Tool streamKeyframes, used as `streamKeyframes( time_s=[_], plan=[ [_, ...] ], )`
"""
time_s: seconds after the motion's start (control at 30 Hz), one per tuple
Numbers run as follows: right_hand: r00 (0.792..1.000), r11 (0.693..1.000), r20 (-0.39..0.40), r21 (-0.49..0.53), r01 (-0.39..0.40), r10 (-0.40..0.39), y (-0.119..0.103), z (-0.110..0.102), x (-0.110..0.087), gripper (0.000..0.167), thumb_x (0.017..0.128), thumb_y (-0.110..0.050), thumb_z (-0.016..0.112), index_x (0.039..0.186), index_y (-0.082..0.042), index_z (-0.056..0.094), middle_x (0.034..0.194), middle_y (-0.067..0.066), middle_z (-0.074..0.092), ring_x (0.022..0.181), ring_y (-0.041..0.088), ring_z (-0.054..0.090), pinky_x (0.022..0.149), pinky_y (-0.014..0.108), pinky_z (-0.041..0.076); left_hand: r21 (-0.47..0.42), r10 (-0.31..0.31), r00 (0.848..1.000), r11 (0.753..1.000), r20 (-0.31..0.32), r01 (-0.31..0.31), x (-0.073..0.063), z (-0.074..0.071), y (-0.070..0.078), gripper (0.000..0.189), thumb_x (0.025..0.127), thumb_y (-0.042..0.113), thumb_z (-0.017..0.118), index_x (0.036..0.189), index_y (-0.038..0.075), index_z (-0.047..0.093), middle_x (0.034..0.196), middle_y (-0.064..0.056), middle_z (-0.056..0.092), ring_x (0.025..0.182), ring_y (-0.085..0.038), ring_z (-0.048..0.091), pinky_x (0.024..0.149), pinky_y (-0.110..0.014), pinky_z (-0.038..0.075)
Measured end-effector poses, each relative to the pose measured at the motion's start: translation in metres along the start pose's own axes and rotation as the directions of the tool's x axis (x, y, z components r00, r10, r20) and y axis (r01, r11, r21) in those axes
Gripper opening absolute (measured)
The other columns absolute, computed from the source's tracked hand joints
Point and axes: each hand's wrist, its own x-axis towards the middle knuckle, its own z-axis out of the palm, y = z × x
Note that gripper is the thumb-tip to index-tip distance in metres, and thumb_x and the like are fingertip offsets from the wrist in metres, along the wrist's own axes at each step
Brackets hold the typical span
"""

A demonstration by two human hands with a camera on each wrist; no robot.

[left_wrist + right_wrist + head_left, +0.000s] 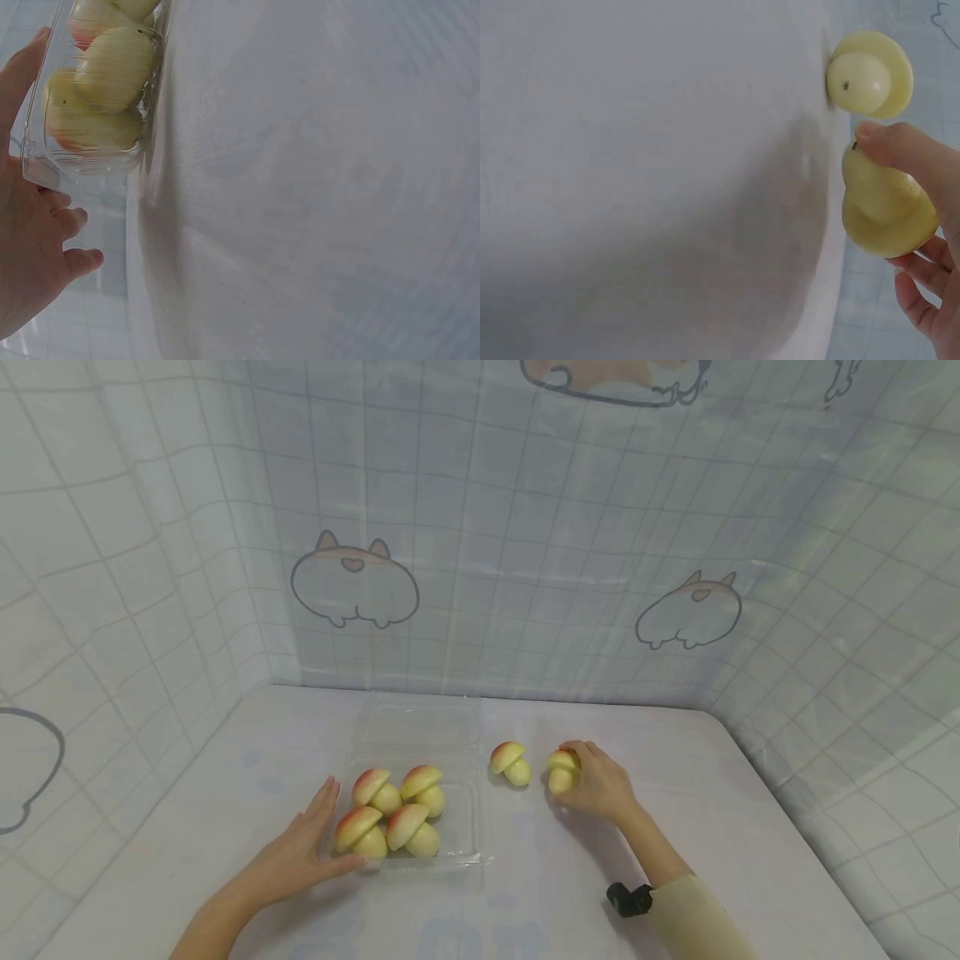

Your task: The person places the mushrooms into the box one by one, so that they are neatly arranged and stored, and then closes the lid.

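Observation:
My right hand (pixel 600 781) pinches a yellow toy mushroom (pixel 881 195) between thumb and fingers, at the right of the table. Just left of it lies another toy mushroom (pixel 510 764), its cap blushed red; the right wrist view shows this second mushroom (pixel 862 75) stem-end on. Several more toy mushrooms (pixel 412 828) sit in the left part of a clear plastic clamshell box (pixel 468 827), whose lid (pixel 420 724) is folded back. With fingers spread, my left hand (pixel 300 852) lies around the box's near left corner, thumb along the front rim.
A black device (pixel 628 900) sits by the right sleeve (pixel 697 918). The white table (pixel 540 893) is bounded by a hanging grid-patterned curtain (pixel 510 568) at the back and sides.

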Motion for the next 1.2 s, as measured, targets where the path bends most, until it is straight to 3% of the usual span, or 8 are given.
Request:
streamKeyframes(
  time_s=[0.23,0.53,0.83,1.2],
  plan=[
    [0.993,0.996,-0.079,0.02,0.088,-0.086,-0.011,-0.011,0.001,0.071,0.062,-0.03,0.086,0.124,-0.016,0.056,0.113,0.003,0.062,0.094,0.021,0.06,0.073,0.041,0.051,0.004,0.004,1.0,1.0,0.001,-0.004,0.0,0.0,0.0,0.111,0.081,0.049,0.072,0.15,-0.009,0.008,0.156,-0.029,0.006,0.139,-0.049,0.016,0.106,-0.068,0.019],
    [0.963,0.972,-0.141,0.022,0.234,-0.229,-0.039,-0.022,0.005,0.074,0.06,-0.031,0.089,0.125,-0.017,0.056,0.116,-0.001,0.061,0.1,0.017,0.06,0.078,0.038,0.054,0.017,0.008,1.0,1.0,-0.003,-0.008,0.0,0.0,0.0,0.111,0.081,0.05,0.072,0.15,-0.01,0.008,0.156,-0.029,0.007,0.138,-0.049,0.017,0.106,-0.068,0.019],
    [0.922,0.933,-0.168,0.03,0.36,-0.35,-0.065,-0.031,0.009,0.078,0.059,-0.03,0.092,0.126,-0.018,0.055,0.119,-0.002,0.06,0.103,0.015,0.06,0.08,0.035,0.054,0.005,0.01,1.0,1.0,-0.006,-0.01,-0.001,0.0,0.0,0.111,0.081,0.05,0.073,0.149,-0.01,0.009,0.156,-0.029,0.006,0.138,-0.049,0.017,0.106,-0.068,0.019],
    [0.842,0.853,-0.207,0.06,0.519,-0.498,-0.082,-0.03,0.015,0.079,0.058,-0.029,0.092,0.127,-0.016,0.054,0.121,-0.004,0.059,0.104,0.011,0.058,0.083,0.032,0.054,0.017,0.014,1.0,1.0,-0.017,-0.014,-0.001,0.001,0.0,0.111,0.08,0.05,0.072,0.149,-0.011,0.01,0.156,-0.029,0.008,0.138,-0.049,0.018,0.106,-0.068,0.02]
  ],
)
